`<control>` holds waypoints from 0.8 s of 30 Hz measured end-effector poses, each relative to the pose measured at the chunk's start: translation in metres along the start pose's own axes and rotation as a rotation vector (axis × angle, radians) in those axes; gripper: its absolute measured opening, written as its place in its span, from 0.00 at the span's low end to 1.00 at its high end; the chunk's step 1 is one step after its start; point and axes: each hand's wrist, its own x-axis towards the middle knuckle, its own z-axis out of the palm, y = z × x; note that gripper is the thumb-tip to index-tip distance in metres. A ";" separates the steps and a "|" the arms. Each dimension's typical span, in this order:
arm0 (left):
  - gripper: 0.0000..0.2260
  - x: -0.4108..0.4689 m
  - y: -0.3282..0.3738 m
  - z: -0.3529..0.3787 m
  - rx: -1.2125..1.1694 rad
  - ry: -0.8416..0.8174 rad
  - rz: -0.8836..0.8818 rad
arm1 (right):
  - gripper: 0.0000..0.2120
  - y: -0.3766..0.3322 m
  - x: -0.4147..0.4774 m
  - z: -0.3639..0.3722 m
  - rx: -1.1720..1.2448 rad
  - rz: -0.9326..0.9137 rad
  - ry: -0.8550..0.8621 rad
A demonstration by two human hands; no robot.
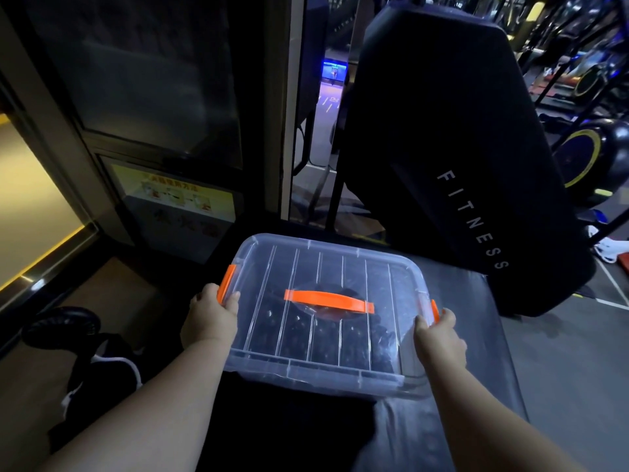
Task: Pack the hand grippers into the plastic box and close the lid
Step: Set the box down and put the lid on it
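Head camera is showing the plastic box (323,371) sitting on the bench pad (476,386), lid (340,267) on, dark hand grippers (326,335) piled inside. My left hand (211,318) is gripping the left latch (226,284), my right hand (439,338) the right latch (434,310). I am judging it heavy, slick and thin-walled, so I am favouring a hold at both ends.

Dark hand grippers (326,338) indistinct under lid (374,277), sign (177,194) text blurred

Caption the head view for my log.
Left hand and right hand grip the orange latches of a lidded plastic box on a gym bench.
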 end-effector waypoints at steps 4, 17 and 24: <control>0.14 0.001 0.001 0.001 0.007 -0.041 -0.026 | 0.24 0.000 0.002 0.001 -0.063 0.015 -0.002; 0.16 0.002 0.002 0.003 0.011 -0.047 -0.030 | 0.09 0.000 -0.004 0.000 -0.048 -0.097 0.031; 0.18 0.001 0.007 0.002 0.021 -0.086 -0.054 | 0.09 0.003 -0.003 0.000 -0.036 -0.109 -0.007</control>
